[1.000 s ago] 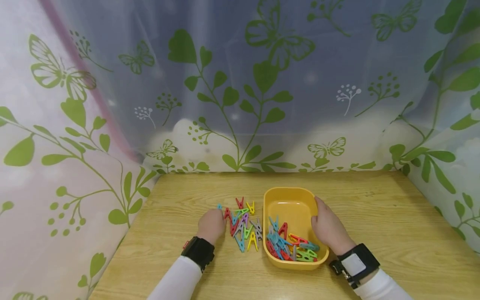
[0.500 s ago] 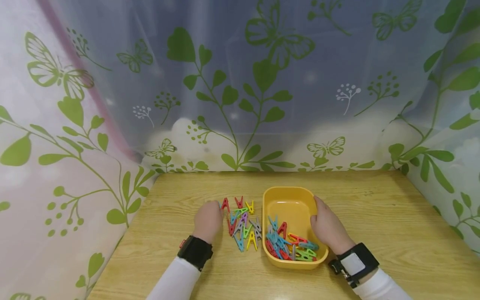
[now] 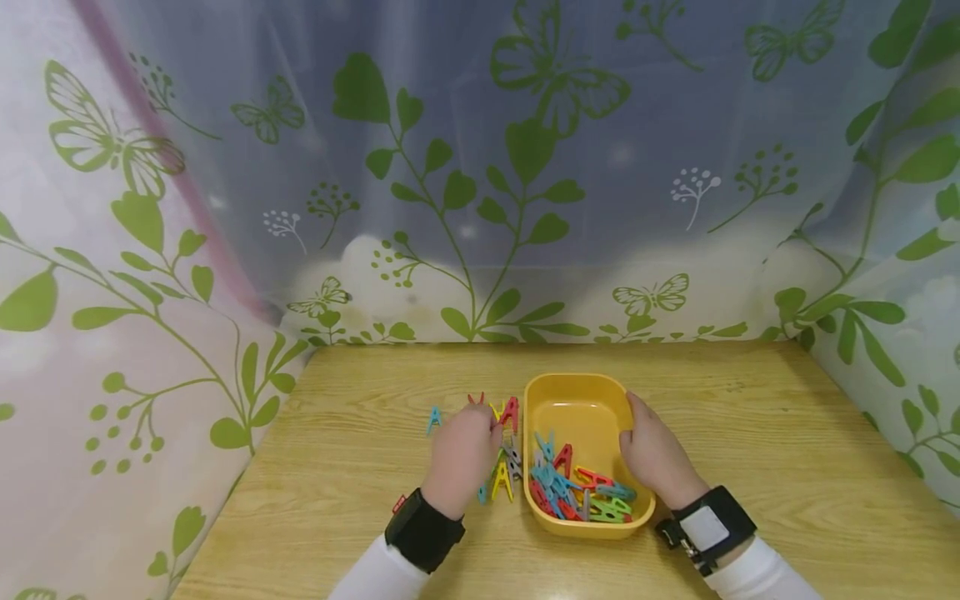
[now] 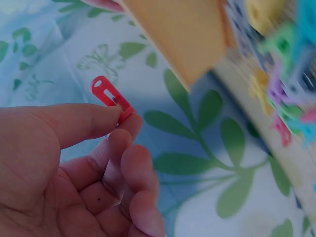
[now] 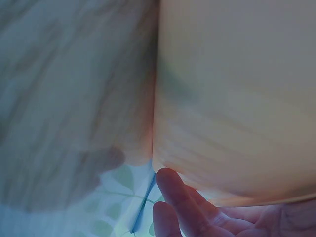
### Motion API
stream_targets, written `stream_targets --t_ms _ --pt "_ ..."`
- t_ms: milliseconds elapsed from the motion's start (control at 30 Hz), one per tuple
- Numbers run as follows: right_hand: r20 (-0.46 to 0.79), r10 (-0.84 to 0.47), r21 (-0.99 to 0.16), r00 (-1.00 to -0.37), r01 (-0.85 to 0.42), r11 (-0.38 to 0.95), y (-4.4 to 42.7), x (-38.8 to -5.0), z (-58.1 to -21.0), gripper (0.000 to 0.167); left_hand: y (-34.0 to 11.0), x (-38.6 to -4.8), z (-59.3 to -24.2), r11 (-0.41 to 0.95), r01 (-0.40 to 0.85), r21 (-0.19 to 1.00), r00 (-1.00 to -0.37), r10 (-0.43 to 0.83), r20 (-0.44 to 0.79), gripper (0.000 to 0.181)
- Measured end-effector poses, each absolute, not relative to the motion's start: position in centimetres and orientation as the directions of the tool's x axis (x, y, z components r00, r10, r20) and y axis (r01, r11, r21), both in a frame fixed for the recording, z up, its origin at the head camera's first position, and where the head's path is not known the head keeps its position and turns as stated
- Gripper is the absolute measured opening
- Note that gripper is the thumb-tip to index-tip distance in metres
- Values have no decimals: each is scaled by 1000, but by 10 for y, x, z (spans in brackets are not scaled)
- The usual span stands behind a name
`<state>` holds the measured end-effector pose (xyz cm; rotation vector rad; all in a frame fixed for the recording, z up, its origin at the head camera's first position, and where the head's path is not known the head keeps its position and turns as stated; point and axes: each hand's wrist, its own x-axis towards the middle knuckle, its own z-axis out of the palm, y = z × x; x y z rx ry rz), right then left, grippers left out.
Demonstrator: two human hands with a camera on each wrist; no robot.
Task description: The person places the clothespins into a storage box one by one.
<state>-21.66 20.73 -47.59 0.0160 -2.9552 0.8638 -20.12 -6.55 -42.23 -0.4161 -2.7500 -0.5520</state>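
My left hand [image 3: 463,457] pinches a red clothespin [image 4: 109,96] between thumb and forefinger, above the loose pile and just left of the basket. The other fingers curl loosely in the left wrist view. Beneath and beside this hand lie several clothespins, among them a yellow clothespin [image 3: 502,480]; the hand hides part of the pile. My right hand [image 3: 660,450] grips the right rim of the yellow plastic basket [image 3: 579,389], thumb inside and fingers outside. Several mixed clothespins [image 3: 555,479] lie in the basket's near half.
A single blue clothespin [image 3: 434,419] lies on the wooden table [image 3: 352,433], left of the pile. Behind the table hangs a curtain [image 3: 420,208] printed with leaves and butterflies, and it also closes off both sides.
My left hand has picked a red clothespin from the pile's left side and carried it rightward toward the basket. The blue clothespin at left is now uncovered. My right hand stays on the rim.
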Motion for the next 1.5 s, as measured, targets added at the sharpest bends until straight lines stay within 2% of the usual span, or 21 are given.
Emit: stream_targets --t_ms 267,700,1100,1500 --pt "61 3 -536 -998 -31 844 207 -216 -475 60 -42 -183 -423 855 419 307 -880 299 369 26" --pt "64 3 -537 -998 -32 843 207 -217 -476 60 -23 -165 -433 819 498 285 -851 399 341 16" --pt "68 3 -533 -998 -34 845 207 -216 -475 60 -21 -167 -440 821 502 270 -847 405 343 21" --pt "81 -4 -531 -997 -47 846 207 -215 -475 60 -22 -172 -444 822 469 322 -875 383 298 24"
